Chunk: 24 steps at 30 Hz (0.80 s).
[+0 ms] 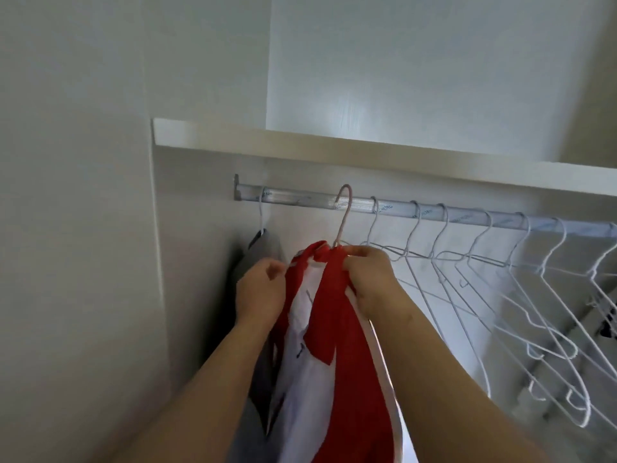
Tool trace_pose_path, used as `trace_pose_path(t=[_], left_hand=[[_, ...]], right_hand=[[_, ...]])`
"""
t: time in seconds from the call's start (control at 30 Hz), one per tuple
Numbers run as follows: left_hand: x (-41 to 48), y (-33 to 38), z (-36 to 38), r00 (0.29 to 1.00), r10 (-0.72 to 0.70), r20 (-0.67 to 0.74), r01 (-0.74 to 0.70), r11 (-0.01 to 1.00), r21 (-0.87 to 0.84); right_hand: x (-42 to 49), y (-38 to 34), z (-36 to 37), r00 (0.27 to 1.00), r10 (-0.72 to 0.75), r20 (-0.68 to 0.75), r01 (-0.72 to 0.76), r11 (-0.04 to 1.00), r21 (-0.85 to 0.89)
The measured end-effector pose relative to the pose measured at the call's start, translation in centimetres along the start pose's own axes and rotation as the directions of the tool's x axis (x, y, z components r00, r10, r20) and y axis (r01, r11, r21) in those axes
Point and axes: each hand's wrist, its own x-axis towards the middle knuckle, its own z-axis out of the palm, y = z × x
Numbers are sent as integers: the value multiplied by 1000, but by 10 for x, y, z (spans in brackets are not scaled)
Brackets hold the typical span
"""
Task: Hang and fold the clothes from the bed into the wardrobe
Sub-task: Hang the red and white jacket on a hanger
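A red and white garment hangs on a pink hanger, whose hook sits at the wardrobe rail. My left hand pinches the garment's left shoulder edge. My right hand grips the garment's right shoulder just under the hook. A grey garment hangs on a white hanger at the rail's far left, partly hidden behind my left hand and arm.
Several bare white wire hangers hang along the rail to the right. A white shelf runs just above the rail. The wardrobe's side wall stands close on the left.
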Motion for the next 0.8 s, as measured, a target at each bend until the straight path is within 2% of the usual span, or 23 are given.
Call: trace_pose_path(t=[0.13, 0.37, 0.5, 0.8], left_hand=[[10, 1, 2, 999, -38, 1, 38, 996, -82], [16, -12, -4, 995, -97, -8, 97, 994, -49], [15, -17, -6, 991, -130, 14, 131, 989, -69], [-10, -7, -9, 995, -77, 71, 84, 991, -107]], right_hand=[[32, -10, 26, 999, -23, 24, 23, 999, -22], [69, 7, 56, 998, 60, 33, -56, 992, -109], [70, 19, 66, 995, 91, 47, -88, 994, -72], [37, 40, 48, 998, 33, 55, -29, 997, -69]])
